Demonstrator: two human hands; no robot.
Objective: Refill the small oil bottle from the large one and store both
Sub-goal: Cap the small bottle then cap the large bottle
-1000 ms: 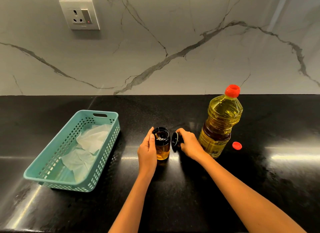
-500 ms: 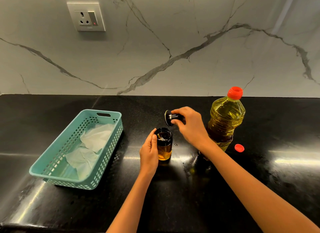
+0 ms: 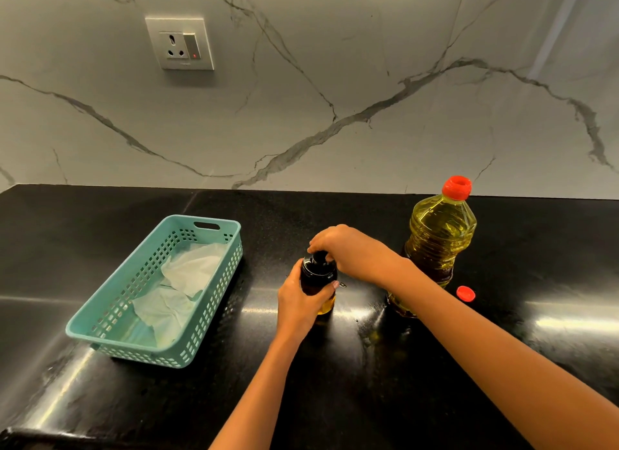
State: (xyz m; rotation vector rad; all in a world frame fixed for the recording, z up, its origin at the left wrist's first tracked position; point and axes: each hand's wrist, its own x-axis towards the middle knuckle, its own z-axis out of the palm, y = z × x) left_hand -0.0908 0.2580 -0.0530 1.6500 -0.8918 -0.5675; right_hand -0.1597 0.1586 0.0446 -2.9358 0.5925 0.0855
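Observation:
The small dark oil bottle [image 3: 318,284] stands on the black counter [image 3: 335,382], with yellow oil showing at its base. My left hand [image 3: 298,304] is wrapped around its body. My right hand [image 3: 351,252] grips the black cap [image 3: 319,259] that sits on top of the small bottle. The large oil bottle [image 3: 435,242] stands upright to the right, partly behind my right forearm, its red neck open at the top. Its small red cap [image 3: 466,293] lies on the counter beside it.
A teal perforated basket [image 3: 110,315] with crumpled white paper inside sits on the counter to the left. A marble wall with a power socket [image 3: 180,43] rises behind. Oil smears glisten on the counter near the large bottle's base.
My right hand picked the black cap up from the counter, lifted it over the small bottle and set it on the bottle's mouth. My left hand kept holding the bottle.

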